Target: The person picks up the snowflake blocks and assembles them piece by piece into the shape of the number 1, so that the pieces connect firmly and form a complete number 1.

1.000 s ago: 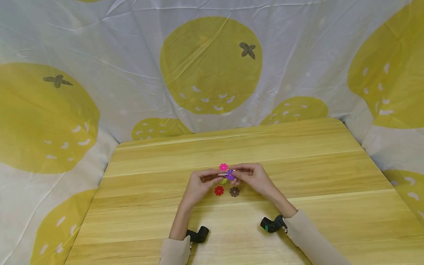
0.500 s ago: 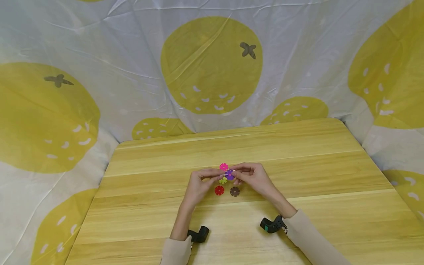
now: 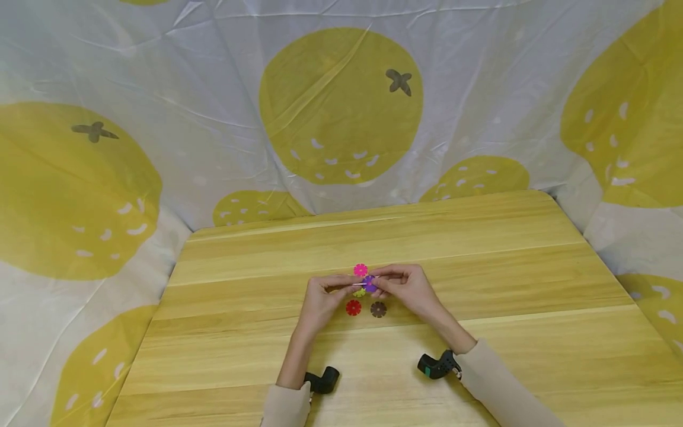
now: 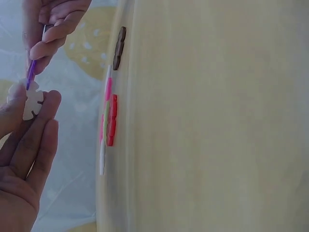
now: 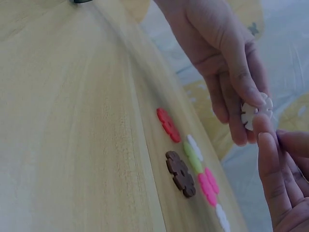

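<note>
Nearest, a red disc and brown disc lie on the table. Above it, the left hand pinches a white disc, touching the purple disc pinched by the right hand. Beyond: a pink disc, then cloth.

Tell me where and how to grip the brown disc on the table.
I'd pinch the brown disc by opposite edges of its notched rim, reaching down from the person's right: it lies flat on the table, with the red disc apart to its left.
</note>
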A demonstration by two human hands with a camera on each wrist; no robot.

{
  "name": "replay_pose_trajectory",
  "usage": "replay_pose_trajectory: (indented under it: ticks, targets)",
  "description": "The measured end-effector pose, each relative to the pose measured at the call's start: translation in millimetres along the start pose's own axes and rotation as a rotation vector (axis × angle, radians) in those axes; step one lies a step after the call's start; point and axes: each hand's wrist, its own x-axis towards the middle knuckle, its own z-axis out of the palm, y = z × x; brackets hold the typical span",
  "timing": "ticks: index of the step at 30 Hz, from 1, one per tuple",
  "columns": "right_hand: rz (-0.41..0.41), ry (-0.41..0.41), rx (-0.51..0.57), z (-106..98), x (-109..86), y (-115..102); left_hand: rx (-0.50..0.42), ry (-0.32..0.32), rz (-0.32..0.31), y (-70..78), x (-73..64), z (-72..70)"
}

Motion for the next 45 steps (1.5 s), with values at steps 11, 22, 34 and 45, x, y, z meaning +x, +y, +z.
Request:
replay_pose_trajectory:
  ticks: [11,22,34,45]
  targets:
    - [0.017,0.016,-0.031,4.3,-0.3,-0.1,0.075,-0.071,-0.024,2.3,-0.8,0.9]
    - [0.098,-0.006,-0.11,-7.9,2.0,2.0,0.126,-0.042,-0.056,0.4,-1.3,-4.0]
    - [0.158,-0.23,-0.311,-30.0,0.1,11.0,0.149,-0.059,-0.099,-1.7,-0.9,-16.5]
    - [0.069,-0.309,-0.414,-28.7,-0.3,12.0,0.158,-0.076,-0.133,-3.8,-1.8,-17.0]
